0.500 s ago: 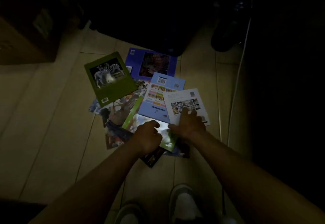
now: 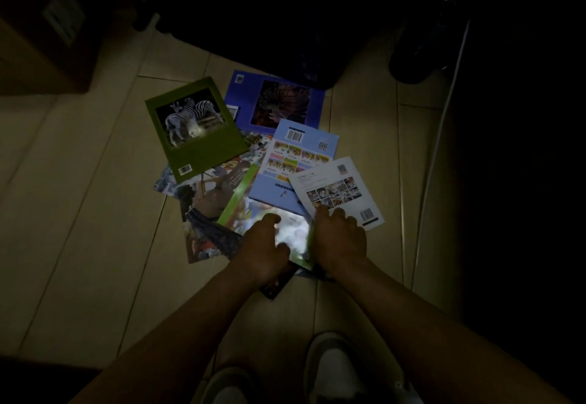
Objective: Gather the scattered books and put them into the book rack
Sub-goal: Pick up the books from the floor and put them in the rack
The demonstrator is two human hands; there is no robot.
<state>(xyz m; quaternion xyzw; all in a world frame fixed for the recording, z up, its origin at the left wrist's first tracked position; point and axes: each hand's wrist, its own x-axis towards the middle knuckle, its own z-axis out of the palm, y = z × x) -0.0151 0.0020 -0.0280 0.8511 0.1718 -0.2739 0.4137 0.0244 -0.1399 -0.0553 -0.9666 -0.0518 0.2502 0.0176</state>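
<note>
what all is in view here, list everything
zebra book: 1, green, pile's far left
blue book: 1, deep blue, far end
barcode book: 1, light blue, centre right
photo-grid book: 1, white, right, overlapping barcode book
glossy book: 1, green-edged, nearest, under both hands
buried books: at least 2, multicoloured, underneath
box: 1, brown, far left
cable: 1, white, right
floor: beige tiles
shoes: 2, pale, bottom edge
left hand: on glossy book
right hand: fingers on photo-grid book

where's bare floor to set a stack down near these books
Bare tiles lie left of the green zebra book, and a narrower strip runs right of the white book toward the pale cord. The middle is crowded: books overlap there under the left hand and right hand.
</note>
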